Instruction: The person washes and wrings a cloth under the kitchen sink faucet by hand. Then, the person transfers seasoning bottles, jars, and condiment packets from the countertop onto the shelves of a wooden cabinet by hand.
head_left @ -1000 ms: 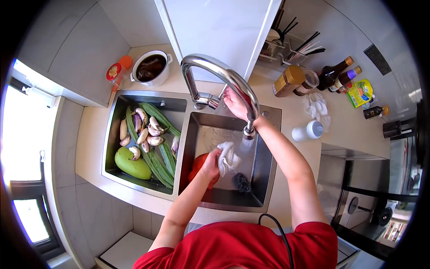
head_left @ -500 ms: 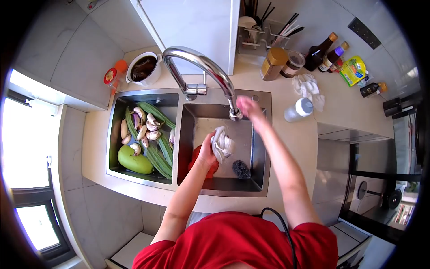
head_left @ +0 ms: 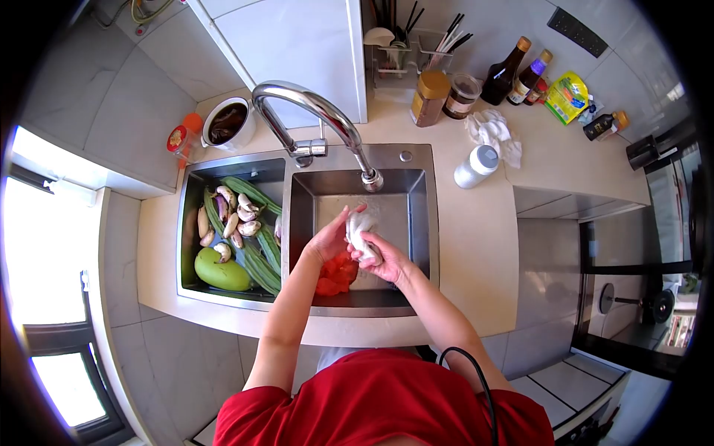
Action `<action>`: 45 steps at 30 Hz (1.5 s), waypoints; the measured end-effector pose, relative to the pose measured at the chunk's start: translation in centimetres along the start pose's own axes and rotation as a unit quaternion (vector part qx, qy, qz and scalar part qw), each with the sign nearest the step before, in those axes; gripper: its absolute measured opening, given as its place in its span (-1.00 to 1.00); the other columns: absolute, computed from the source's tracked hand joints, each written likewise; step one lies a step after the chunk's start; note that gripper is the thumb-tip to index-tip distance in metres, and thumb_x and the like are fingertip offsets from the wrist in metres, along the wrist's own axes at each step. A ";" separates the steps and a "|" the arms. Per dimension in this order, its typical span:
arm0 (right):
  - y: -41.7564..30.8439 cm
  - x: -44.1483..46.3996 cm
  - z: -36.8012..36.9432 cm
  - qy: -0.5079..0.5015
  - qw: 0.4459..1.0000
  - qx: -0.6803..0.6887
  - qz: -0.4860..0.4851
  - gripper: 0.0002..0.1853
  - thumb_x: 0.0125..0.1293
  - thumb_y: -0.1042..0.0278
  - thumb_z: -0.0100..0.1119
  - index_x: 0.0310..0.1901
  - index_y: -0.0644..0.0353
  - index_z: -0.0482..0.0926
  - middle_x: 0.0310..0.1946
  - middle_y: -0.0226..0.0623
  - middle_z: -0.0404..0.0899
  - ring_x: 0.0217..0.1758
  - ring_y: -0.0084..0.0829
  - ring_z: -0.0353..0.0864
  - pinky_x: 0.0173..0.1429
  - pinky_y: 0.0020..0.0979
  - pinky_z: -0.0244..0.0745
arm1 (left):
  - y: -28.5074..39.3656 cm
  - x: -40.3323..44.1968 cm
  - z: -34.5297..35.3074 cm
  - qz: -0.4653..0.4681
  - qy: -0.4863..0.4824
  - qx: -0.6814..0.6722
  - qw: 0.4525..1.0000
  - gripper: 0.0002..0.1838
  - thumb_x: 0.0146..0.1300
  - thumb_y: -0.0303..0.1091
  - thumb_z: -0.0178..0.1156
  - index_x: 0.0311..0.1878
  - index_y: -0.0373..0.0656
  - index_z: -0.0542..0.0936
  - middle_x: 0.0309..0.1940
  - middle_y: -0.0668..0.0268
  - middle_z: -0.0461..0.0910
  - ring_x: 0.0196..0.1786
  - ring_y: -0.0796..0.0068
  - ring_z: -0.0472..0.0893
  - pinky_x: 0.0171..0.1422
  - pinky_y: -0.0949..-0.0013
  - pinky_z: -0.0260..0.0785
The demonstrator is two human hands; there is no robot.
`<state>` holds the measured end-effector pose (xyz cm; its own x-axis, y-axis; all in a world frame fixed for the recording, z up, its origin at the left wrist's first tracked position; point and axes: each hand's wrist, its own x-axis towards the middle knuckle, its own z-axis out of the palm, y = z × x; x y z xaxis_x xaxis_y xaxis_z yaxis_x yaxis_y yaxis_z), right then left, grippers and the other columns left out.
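Over the right basin [head_left: 425,245] of the sink, I have a wet, bunched white cloth [head_left: 362,223] between both hands. My right hand [head_left: 387,260] is wrapped round its lower part. Against its left side my left hand [head_left: 327,239] cups the upper part, fingers reaching up behind it. A crumpled red thing like a plastic bag [head_left: 337,276] lies on the basin floor below my hands. Above them hangs the spout of the curved chrome faucet [head_left: 372,178]; I cannot make out running water. My right hand mostly hides a dark scouring pad.
In the left basin [head_left: 186,223] are a green gourd [head_left: 222,269], long ridged gourds [head_left: 256,195] and several purple-white eggplants [head_left: 245,212]. A white pot [head_left: 244,134] with dark liquid stands behind it. To the right are a capped bottle [head_left: 476,167], a crumpled cloth [head_left: 497,136], jars and sauce bottles.
My right hand has come down from beside the faucet spout and taken hold of the cloth with my left. The scouring pad is now mostly covered. The whole view has shifted slightly.
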<state>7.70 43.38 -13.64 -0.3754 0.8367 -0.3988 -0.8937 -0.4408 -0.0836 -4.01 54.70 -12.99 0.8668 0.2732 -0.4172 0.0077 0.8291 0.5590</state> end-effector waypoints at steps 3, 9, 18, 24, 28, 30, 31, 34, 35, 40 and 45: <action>1.7 0.3 2.6 -0.133 0.979 0.153 0.013 -0.48 0.27 0.18 0.13 0.07 0.45 0.27 -0.25 -0.19 0.31 -0.37 -0.57 0.34 -0.67 -0.74 0.22 | -0.1 -0.1 1.5 0.081 -0.100 -0.128 0.983 -0.30 0.32 0.14 -0.10 0.42 0.00 0.05 0.07 0.19 0.42 0.09 0.19 0.47 0.14 0.24 0.37; -0.4 0.4 3.8 -0.131 0.991 -0.031 0.016 -0.55 0.22 0.14 0.19 -0.02 0.29 0.33 -0.32 -0.34 0.35 -0.44 -0.69 0.31 -0.61 -0.77 0.21 | 3.1 1.2 0.9 0.146 -0.145 -0.148 0.967 -0.35 0.22 -0.25 0.20 0.35 -0.01 0.18 -0.24 0.29 0.48 -0.17 0.42 0.53 -0.12 0.34 0.46; -2.9 1.1 4.0 0.126 0.884 -0.450 -0.009 -0.74 0.07 0.17 0.26 -0.28 0.07 0.45 -0.56 -0.54 0.37 -0.59 -0.69 0.30 -0.62 -0.65 0.10 | 2.9 3.6 0.5 0.083 0.101 0.221 0.966 -0.71 0.21 -0.42 0.11 0.02 -0.13 0.50 -0.47 0.40 0.47 -0.43 0.58 0.51 -0.38 0.50 0.39; -1.0 4.2 -1.0 0.235 0.777 -0.581 -0.064 -0.81 0.05 0.21 0.20 -0.41 0.13 0.50 -0.66 -0.37 0.45 -0.68 -0.53 0.39 -0.62 -0.47 0.21 | 0.6 6.2 0.1 0.137 0.227 0.470 0.842 -0.76 0.24 -0.31 0.04 -0.33 -0.25 0.63 -0.61 0.28 0.52 -0.54 0.54 0.51 -0.42 0.41 0.37; 0.5 4.9 -2.9 0.253 0.652 -0.690 -0.184 -0.69 0.03 0.12 0.21 -0.36 0.25 0.59 -0.51 -0.05 0.61 -0.46 -0.16 0.64 -0.36 -0.23 0.49 | -1.2 6.9 -0.2 0.127 0.309 0.567 0.752 -0.57 0.28 -0.10 -0.03 -0.41 -0.28 0.62 -0.63 0.03 0.55 -0.46 0.16 0.61 -0.30 0.17 0.42; 1.1 4.4 -4.0 0.224 0.642 -0.699 -0.222 -0.67 0.03 0.06 0.21 -0.36 0.21 0.60 -0.45 -0.05 0.63 -0.32 -0.07 0.63 -0.24 -0.17 0.49 | -2.6 6.8 -0.4 0.151 0.319 0.600 0.718 -0.54 0.29 -0.06 -0.05 -0.40 -0.28 0.62 -0.56 -0.04 0.56 -0.38 0.02 0.60 -0.24 0.09 0.41; 1.3 3.9 -4.1 0.230 0.665 -0.683 -0.197 -0.65 0.04 0.03 0.21 -0.34 0.18 0.61 -0.41 -0.06 0.63 -0.25 -0.03 0.62 -0.19 -0.15 0.48 | -3.3 6.5 -0.3 0.171 0.334 0.629 0.681 -0.51 0.30 -0.02 -0.07 -0.39 -0.28 0.61 -0.49 -0.11 0.57 -0.30 -0.12 0.58 -0.18 0.01 0.39; 2.7 2.2 -4.1 0.264 0.587 -0.754 -0.133 -0.65 0.06 0.01 0.17 -0.29 0.12 0.62 -0.37 -0.04 0.63 -0.21 -0.01 0.61 -0.13 -0.09 0.49 | -5.2 5.7 0.1 0.109 0.342 0.647 0.673 -0.52 0.32 -0.09 -0.13 -0.43 -0.28 0.60 -0.38 -0.15 0.56 -0.22 -0.17 0.55 -0.07 -0.04 0.39; 3.2 1.5 -4.1 0.266 0.586 -0.753 -0.135 -0.65 0.06 0.01 0.17 -0.29 0.12 0.62 -0.37 -0.04 0.63 -0.21 -0.01 0.61 -0.13 -0.09 0.49 | -6.0 5.3 0.2 0.111 0.340 0.648 0.672 -0.52 0.32 -0.09 -0.13 -0.43 -0.28 0.60 -0.38 -0.15 0.56 -0.22 -0.17 0.55 -0.07 -0.04 0.39; 6.1 0.2 -7.0 0.267 0.588 -0.759 -0.080 -0.59 0.11 -0.09 0.04 -0.27 0.08 0.63 -0.35 -0.05 0.63 -0.20 -0.04 0.62 -0.15 -0.10 0.49 | -9.4 3.4 0.9 0.018 0.344 0.679 0.648 -0.53 0.33 -0.12 -0.18 -0.30 -0.32 0.59 -0.25 -0.17 0.55 -0.13 -0.14 0.54 -0.01 -0.01 0.40; 7.8 -1.7 -7.2 0.336 0.573 -0.747 -0.042 -0.52 0.08 -0.16 0.07 -0.22 0.10 0.63 -0.26 -0.06 0.63 -0.13 -0.08 0.62 -0.06 -0.15 0.50 | -11.3 3.1 1.7 -0.033 0.340 0.698 0.630 -0.61 0.29 -0.20 -0.15 -0.29 -0.25 0.61 -0.22 -0.13 0.57 -0.08 -0.13 0.55 0.03 0.02 0.41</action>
<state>3.13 36.21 -20.22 0.2811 0.7826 -0.5554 0.4932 -0.6143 -0.6159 -0.59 45.34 -19.44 0.4304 0.8001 -0.4178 0.8748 -0.2557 0.4115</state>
